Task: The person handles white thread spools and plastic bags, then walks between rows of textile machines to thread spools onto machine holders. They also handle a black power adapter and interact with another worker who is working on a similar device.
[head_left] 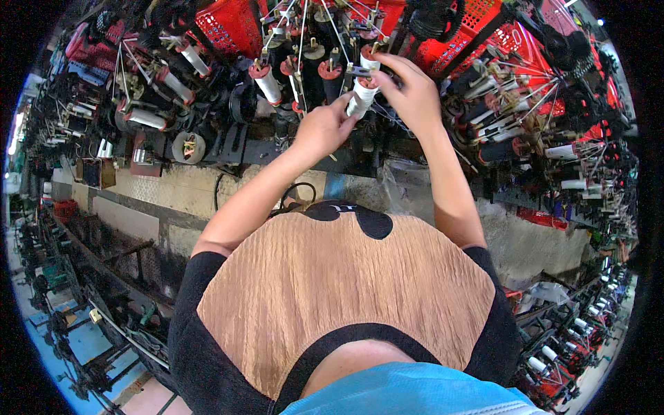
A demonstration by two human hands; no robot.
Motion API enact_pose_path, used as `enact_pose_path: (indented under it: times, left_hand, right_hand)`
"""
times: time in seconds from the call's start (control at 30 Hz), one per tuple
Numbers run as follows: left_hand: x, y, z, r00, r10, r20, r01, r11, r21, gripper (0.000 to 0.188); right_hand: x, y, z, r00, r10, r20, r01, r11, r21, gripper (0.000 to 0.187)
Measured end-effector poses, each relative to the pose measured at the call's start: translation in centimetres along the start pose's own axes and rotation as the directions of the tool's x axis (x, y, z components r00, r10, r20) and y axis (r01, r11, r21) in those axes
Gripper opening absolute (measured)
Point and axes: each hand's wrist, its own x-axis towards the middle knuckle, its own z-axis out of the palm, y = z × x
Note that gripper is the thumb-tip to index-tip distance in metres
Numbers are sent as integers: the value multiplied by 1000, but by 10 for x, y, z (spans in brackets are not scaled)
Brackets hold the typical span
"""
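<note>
Left to right, I log: pale-wound spools (146,117), at least three, upper left of the frame; one pale round tub (189,147), below them and to their right, small pieces inside; one red perforated basket (232,31), top edge, left of centre; one red-ended white spool (268,88), upper centre; one dark-wound spool (332,84), to its right. Hands, two. Left hand (324,129), one, upper centre: thumb and fingers clamped on the lower part of the held spool (360,102). That spool, one, white with a red end, stands tilted just right of the dark one. Right hand (413,93), one, to its right: thumb and forefinger apart near the spool's top; contact I cannot tell. Upper right: red perforated basketwork (470,38), at least one piece; further spools, too crowded for me to count.
</note>
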Motion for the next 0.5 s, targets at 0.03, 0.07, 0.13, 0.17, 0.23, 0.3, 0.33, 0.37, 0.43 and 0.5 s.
enact_pose_path:
  times: [0.03, 0.07, 0.13, 0.17, 0.23, 0.3, 0.33, 0.37, 0.43, 0.5]
  left_hand:
    - [10, 7, 8, 999, -43, -4, 44, 998, 56, 47]
    - [18, 13, 16, 997, -66, -27, 68, 992, 103, 49]
    - [31, 21, 25, 994, -62, -85, 75, 985, 154, 51]
    - [36, 23, 27, 992, -36, -123, 55, 986, 158, 52]
    - [46, 30, 27, 984, -46, -170, 71, 987, 147, 50]
    - [49, 40, 17, 976, -8, -218, 52, 980, 195, 46]
    - [51, 47, 7, 979, -13, -202, 47, 985, 167, 44]
    - [52, 54, -4, 971, -34, -237, 79, 980, 182, 49]
    - [55, 71, -34, 857, 259, -446, -255, 964, 70, 47]
    - [54, 84, -67, 739, 373, -560, -463, 886, -20, 50]
  right_hand:
    - [18, -8, 10, 997, -25, 76, 36, 988, -147, 41]
    - [34, -16, 15, 933, 150, 328, -24, 934, -357, 42]
    - [59, -30, 16, 811, 298, 504, 18, 848, -530, 38]
    - [64, -36, 8, 900, 208, 382, -11, 889, -457, 38]
    - [64, -47, -15, 993, 77, 84, -47, 948, -316, 38]
    - [54, -50, -46, 986, 99, -131, -105, 994, -37, 29]
    - [41, -51, -61, 973, 117, -198, -84, 983, 165, 27]
    - [26, -49, -71, 947, 253, -196, -216, 957, 192, 24]
    - [-10, -40, -83, 907, 392, -154, -355, 908, 221, 24]
    - [-48, -20, -78, 857, 511, -63, -484, 841, 243, 24]
